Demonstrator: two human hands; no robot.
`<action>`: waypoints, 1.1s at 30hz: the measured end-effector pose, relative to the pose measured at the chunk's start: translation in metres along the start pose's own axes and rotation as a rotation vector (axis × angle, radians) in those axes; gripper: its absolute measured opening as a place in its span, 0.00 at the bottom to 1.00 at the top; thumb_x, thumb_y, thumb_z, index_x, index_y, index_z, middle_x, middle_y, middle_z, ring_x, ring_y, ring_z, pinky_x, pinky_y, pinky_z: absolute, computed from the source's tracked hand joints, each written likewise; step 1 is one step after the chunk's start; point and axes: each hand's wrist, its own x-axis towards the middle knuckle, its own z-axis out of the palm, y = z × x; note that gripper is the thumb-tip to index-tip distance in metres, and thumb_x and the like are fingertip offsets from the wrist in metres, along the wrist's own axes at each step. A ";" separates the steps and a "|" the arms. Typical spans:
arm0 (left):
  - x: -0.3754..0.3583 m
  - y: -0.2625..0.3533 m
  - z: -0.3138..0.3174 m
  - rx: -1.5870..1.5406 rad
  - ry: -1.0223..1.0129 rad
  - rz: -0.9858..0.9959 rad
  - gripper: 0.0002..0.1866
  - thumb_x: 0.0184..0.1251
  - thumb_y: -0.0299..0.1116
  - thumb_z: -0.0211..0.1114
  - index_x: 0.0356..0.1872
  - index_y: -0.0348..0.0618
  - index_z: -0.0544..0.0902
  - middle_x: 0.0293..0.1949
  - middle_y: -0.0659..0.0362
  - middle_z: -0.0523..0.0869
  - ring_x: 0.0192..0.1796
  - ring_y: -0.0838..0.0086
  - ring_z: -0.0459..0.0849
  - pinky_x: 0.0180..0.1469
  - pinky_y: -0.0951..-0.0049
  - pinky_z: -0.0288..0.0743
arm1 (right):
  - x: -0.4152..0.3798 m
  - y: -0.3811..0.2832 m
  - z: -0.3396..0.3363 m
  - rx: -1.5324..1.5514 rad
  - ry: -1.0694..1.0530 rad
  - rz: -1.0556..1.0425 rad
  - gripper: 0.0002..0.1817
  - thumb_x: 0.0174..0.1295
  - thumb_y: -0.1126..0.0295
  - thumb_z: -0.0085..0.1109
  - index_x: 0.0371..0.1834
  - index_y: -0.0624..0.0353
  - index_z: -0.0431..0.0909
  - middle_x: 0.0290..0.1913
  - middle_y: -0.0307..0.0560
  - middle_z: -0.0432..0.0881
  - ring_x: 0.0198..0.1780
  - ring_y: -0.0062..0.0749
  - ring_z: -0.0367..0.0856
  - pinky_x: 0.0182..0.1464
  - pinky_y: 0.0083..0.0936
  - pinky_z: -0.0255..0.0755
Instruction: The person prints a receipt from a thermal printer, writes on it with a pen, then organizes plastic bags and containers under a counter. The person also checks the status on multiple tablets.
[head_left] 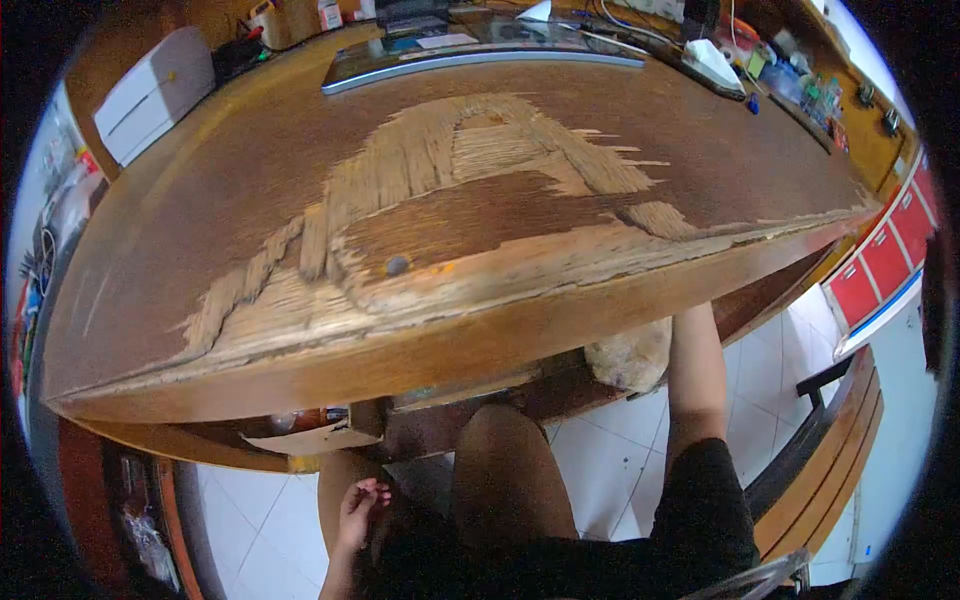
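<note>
My left hand (362, 500) hangs over my lap, above the left thigh (340, 480), with its fingers curled in and no object showing between them. My right forearm (697, 370) reaches forward under the front edge of the worn wooden desk (540, 300); the hand itself is hidden below the desktop. Beside that forearm, under the edge, is a pale, lumpy, yellowish-white bundle (630, 358). Whether the hidden hand touches or holds anything cannot be seen.
A laptop (480, 62) lies at the desk's back, with a white box-like object (155, 95) at left and cluttered bottles (820, 98) at right. Below the desktop is an open drawer or shelf (350, 432). A wooden slatted seat (825, 460) and red drawers (885, 262) stand right.
</note>
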 end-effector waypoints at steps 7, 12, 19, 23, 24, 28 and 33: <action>-0.002 -0.008 -0.002 0.003 -0.006 0.051 0.12 0.64 0.25 0.50 0.48 0.36 0.68 0.43 0.52 0.77 0.43 0.69 0.77 0.47 0.71 0.71 | 0.018 -0.150 0.053 0.052 0.100 -0.230 0.24 0.46 0.58 0.61 0.47 0.53 0.73 0.51 0.54 0.71 0.51 0.51 0.69 0.54 0.40 0.62; -0.006 -0.005 -0.002 0.014 0.020 0.042 0.12 0.65 0.25 0.49 0.48 0.36 0.68 0.43 0.53 0.77 0.43 0.69 0.77 0.47 0.72 0.71 | -0.081 -0.214 0.096 0.124 0.101 -0.469 0.24 0.46 0.60 0.60 0.48 0.53 0.72 0.51 0.55 0.71 0.52 0.54 0.67 0.55 0.41 0.61; -0.004 -0.012 -0.010 -0.027 -0.064 0.130 0.12 0.66 0.26 0.48 0.49 0.37 0.67 0.44 0.54 0.77 0.45 0.73 0.77 0.48 0.74 0.70 | -0.147 -0.274 0.075 0.232 -0.139 -0.641 0.30 0.47 0.63 0.59 0.54 0.57 0.63 0.52 0.58 0.68 0.55 0.55 0.63 0.58 0.43 0.56; -0.004 -0.016 -0.017 -0.073 -0.103 0.138 0.12 0.66 0.26 0.48 0.50 0.36 0.67 0.44 0.54 0.77 0.46 0.73 0.76 0.49 0.74 0.70 | -0.164 -0.261 0.066 0.384 0.039 -0.596 0.28 0.50 0.64 0.57 0.53 0.64 0.62 0.53 0.60 0.65 0.54 0.56 0.63 0.56 0.44 0.57; -0.005 -0.016 -0.018 -0.084 -0.098 0.141 0.12 0.66 0.26 0.48 0.50 0.36 0.67 0.44 0.54 0.77 0.46 0.73 0.76 0.49 0.74 0.70 | -0.165 -0.252 0.059 0.310 0.132 -0.555 0.28 0.51 0.64 0.56 0.54 0.63 0.62 0.54 0.60 0.65 0.56 0.57 0.61 0.57 0.45 0.55; -0.011 -0.019 -0.024 -0.115 -0.101 0.175 0.12 0.67 0.26 0.47 0.50 0.37 0.67 0.45 0.54 0.76 0.46 0.73 0.76 0.49 0.74 0.70 | -0.150 -0.153 0.077 0.021 0.173 -0.155 0.33 0.48 0.58 0.59 0.57 0.60 0.61 0.57 0.60 0.64 0.60 0.57 0.56 0.61 0.47 0.50; -0.011 -0.018 -0.031 -0.121 -0.098 0.192 0.12 0.67 0.26 0.47 0.50 0.38 0.67 0.45 0.54 0.76 0.46 0.72 0.76 0.50 0.73 0.70 | -0.178 -0.034 0.112 -0.293 -0.182 0.301 0.46 0.41 0.45 0.63 0.62 0.55 0.55 0.58 0.56 0.63 0.61 0.53 0.57 0.62 0.52 0.46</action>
